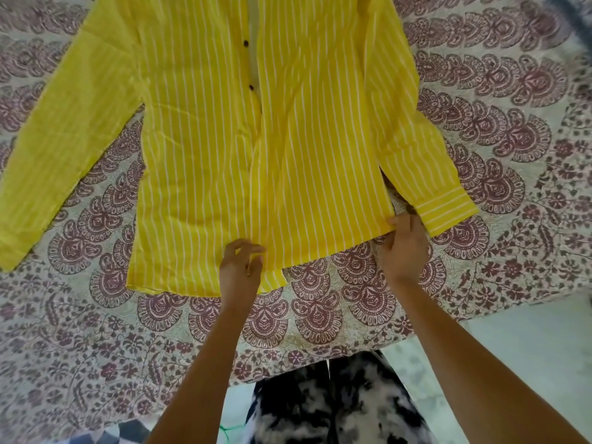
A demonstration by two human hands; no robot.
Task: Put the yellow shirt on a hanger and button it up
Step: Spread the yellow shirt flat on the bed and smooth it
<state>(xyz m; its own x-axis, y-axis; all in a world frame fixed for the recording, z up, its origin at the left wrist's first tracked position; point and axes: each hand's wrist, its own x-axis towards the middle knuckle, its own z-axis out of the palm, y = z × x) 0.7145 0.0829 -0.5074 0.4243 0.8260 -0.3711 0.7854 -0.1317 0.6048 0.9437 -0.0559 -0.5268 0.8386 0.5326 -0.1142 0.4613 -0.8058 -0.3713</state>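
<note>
Head view: yellow shirt lay flat, front open, on printed bedspread. Left hand pinched the front edge at the hem; right hand pinched the hem's side corner.

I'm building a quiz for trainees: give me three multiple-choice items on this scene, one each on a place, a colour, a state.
1. The yellow striped button-front shirt lies on: A a maroon-and-cream patterned bedspread; B a wooden table; C a hanger.
2. Its stripes are: A black; B white; C blue.
3. The right hand: A hangs free; B pinches the shirt's hem; C holds a button.
A, print shows all round it; B, thin white lines; B, fingers curl on the hem corner.
</note>
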